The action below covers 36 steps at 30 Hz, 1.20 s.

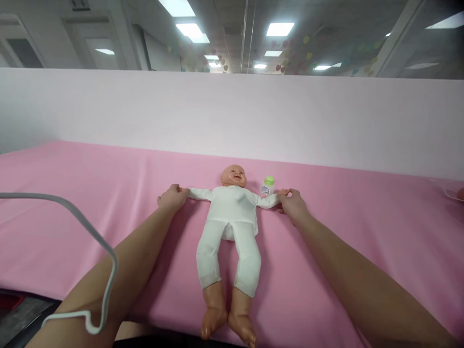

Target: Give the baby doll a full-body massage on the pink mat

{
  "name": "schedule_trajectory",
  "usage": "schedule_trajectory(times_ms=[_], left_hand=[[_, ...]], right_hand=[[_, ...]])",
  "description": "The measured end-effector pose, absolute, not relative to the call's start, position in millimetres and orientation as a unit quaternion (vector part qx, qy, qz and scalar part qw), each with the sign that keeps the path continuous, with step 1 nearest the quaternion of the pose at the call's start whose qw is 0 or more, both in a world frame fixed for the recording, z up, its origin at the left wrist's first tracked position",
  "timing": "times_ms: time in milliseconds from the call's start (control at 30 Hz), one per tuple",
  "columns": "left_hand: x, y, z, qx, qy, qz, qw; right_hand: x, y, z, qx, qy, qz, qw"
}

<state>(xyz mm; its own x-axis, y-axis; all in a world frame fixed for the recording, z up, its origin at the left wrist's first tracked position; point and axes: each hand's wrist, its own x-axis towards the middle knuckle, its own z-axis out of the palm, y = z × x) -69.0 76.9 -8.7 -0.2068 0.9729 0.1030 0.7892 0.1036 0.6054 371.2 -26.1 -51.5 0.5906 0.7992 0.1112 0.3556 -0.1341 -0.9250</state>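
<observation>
A baby doll (232, 208) in a white top and white trousers lies on its back, head away from me, arms spread and feet bare. My left hand (174, 197) is closed around the doll's hand on the left side, with that arm stretched out. On the other side, my right hand (293, 205) pinches the doll's other hand, whose small fingers show above my fingertips. A small white bottle with a green cap (268, 185) lies just beyond that doll arm, right of the doll's head.
A pink sheet (108, 193) covers the table, with a white panel (232, 116) along its back. A grey-white cable (83, 220) hangs over my left forearm. Part of a clear container (452, 194) shows at the right edge. Glass and ceiling lights are beyond.
</observation>
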Motion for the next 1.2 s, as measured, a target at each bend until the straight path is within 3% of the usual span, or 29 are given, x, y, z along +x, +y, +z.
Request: schedule_trajectory(times_ms=[433, 567, 700, 967, 1200], left_hand=[[-40, -1, 41, 0.575, 0.668, 0.414, 0.225], [-23, -56, 53, 0.663, 0.551, 0.438, 0.254], [-28, -123, 45, 0.786, 0.399, 0.378, 0.281], [-59, -209, 6, 0.896, 0.360, 0.210, 0.154], [-53, -220, -14, 0.872, 0.404, 0.278, -0.008]], right_hand=[[355, -24, -45, -0.752, -0.398, 0.222, 0.476], [357, -22, -49, -0.764, -0.422, 0.192, 0.449], [358, -22, -50, -0.760, -0.428, 0.188, 0.452], [356, -24, -48, -0.754, -0.425, 0.184, 0.467], [354, -25, -48, -0.743, -0.418, 0.189, 0.487]])
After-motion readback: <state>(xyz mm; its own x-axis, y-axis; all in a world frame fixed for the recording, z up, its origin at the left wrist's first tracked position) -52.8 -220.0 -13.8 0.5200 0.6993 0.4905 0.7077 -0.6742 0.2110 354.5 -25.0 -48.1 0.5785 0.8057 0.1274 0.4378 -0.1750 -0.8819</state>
